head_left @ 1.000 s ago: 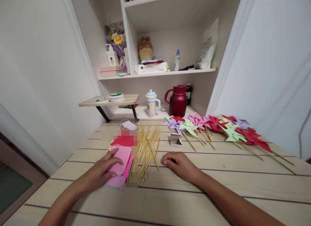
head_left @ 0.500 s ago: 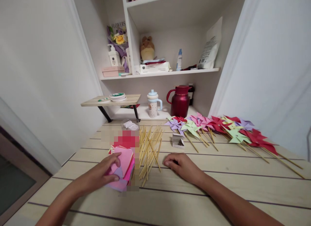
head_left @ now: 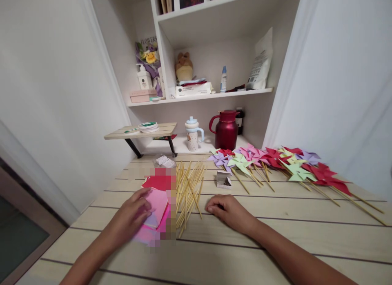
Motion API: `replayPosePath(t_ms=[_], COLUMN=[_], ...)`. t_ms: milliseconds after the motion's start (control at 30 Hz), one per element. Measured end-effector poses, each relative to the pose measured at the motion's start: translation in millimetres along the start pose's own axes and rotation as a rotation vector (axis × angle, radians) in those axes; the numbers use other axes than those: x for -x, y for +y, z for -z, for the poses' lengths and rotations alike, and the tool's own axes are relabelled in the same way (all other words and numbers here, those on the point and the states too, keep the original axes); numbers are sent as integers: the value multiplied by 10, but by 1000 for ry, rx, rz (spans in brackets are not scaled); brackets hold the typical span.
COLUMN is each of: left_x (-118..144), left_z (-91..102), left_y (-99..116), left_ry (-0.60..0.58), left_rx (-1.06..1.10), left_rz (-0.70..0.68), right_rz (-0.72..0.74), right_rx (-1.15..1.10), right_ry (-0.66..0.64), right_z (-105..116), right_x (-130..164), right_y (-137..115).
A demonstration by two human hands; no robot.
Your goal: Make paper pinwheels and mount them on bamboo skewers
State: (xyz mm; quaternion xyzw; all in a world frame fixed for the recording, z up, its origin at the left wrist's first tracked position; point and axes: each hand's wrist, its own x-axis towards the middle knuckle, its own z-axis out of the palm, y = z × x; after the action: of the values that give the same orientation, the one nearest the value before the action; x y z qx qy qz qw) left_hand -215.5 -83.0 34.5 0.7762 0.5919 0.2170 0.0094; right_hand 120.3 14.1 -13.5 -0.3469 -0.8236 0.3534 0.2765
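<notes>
Left hand (head_left: 131, 215) is lying on the paper stack (head_left: 156, 207), fingers spread loosely over the pink top sheet, thumb at its near edge; can't tell if it's pinching a sheet. Stack is sitting on the table (head_left: 214, 252) directly under that hand, partly blurred on its right side. Sticks (head_left: 188, 187) are lying in a loose heap just right of the stack, between the two hands. Right hand (head_left: 229, 209) is resting palm down on the table, fingers curled under, gripping nothing, fingertips near the sticks' closest ends. A small box (head_left: 223, 179) is sitting just beyond the right hand. Pinwheels (head_left: 275, 160) are lying in a row beyond and right of that hand, well apart from it.
</notes>
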Motion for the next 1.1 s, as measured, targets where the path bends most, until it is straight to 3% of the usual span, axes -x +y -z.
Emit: replayPosePath(t_ms=[267, 400, 500, 600, 767, 867, 967, 1100], left_x=[-138, -249, -375, -536, -758, -860, -981, -1156], left_z=[299, 465, 540, 521, 143, -209, -494, -727], left_y=[33, 136, 333, 663, 1314, 1615, 1819, 1950], left_ry=[309, 354, 415, 571, 787, 807, 752, 717], left_rx=[-349, -436, -424, -379, -373, -301, -222, -209], left_rz=[-119, -169, -218, -314, -570, -799, -910, -961], right_rz=[14, 59, -45, -173, -319, -290, -262, -284], right_rx=[-68, -124, -365, -711, -1122, -1215, -1272, -1261], right_ry=[78, 161, 148, 65, -106, -99, 159, 435], right_z=[66, 113, 135, 198, 448, 610, 733, 877], right_x=[55, 68, 72, 84, 102, 124, 181, 261], right_y=[-83, -109, -103, -115, -161, -155, -117, -31])
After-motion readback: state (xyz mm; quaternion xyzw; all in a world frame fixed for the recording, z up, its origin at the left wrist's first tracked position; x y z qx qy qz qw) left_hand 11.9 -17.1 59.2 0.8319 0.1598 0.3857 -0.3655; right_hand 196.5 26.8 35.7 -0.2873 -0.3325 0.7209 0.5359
